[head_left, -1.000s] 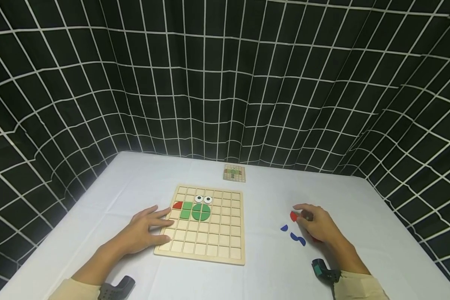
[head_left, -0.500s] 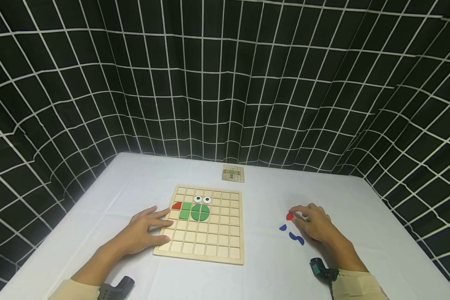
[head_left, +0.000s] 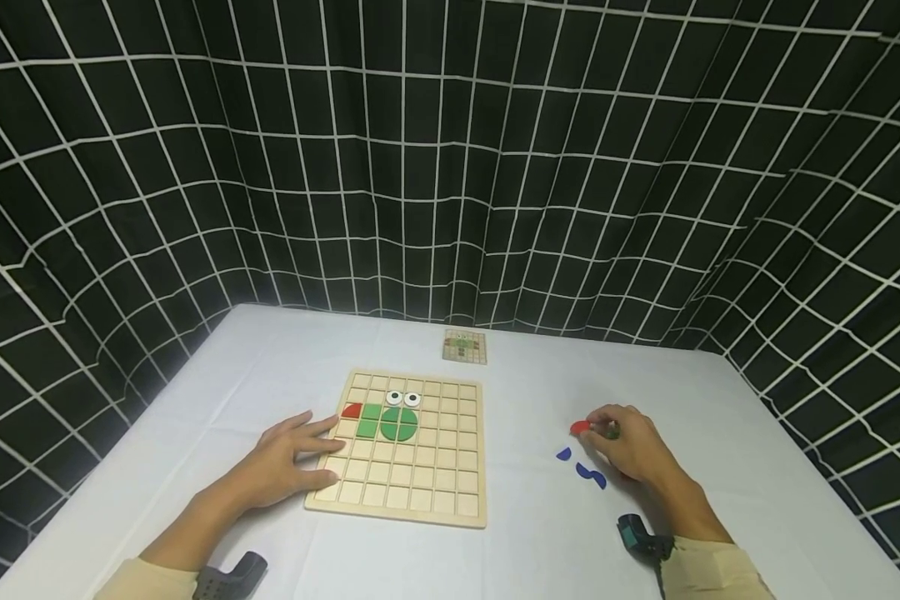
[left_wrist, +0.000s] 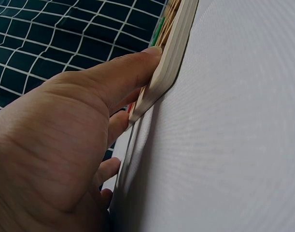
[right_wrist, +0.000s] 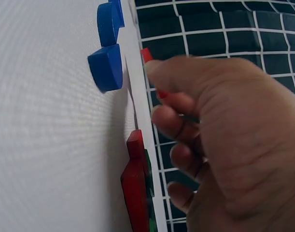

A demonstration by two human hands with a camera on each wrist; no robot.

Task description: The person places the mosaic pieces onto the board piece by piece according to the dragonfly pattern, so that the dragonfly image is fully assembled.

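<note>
My right hand (head_left: pixel 633 446) pinches a flat red piece (head_left: pixel 579 427) between thumb and fingers; in the right wrist view the red piece (right_wrist: pixel 147 54) sticks out past the thumb, raised off the cloth. Under and beside that hand lie more red pieces (right_wrist: pixel 135 188) and a green piece (right_wrist: pixel 149 174), mostly hidden in the head view. Spread fingers of my left hand (head_left: pixel 288 462) rest on the left edge of the wooden grid board (head_left: pixel 420 479). On the board sit a red piece (head_left: pixel 352 411), green squares (head_left: pixel 369 427), a green disc of quarters (head_left: pixel 398 424) and two eye pieces (head_left: pixel 403 399).
Several blue curved pieces (head_left: pixel 591 473) lie on the white cloth (head_left: pixel 532 533) just left of my right hand. A small pattern card (head_left: pixel 465 346) lies behind the board near the far table edge. A black, white-lined curtain (head_left: pixel 420 167) hangs around the table.
My right fingers have closed on the red piece and raised it slightly, tilting it. The left hand has stayed on the board, and the whole head view has shifted slightly.
</note>
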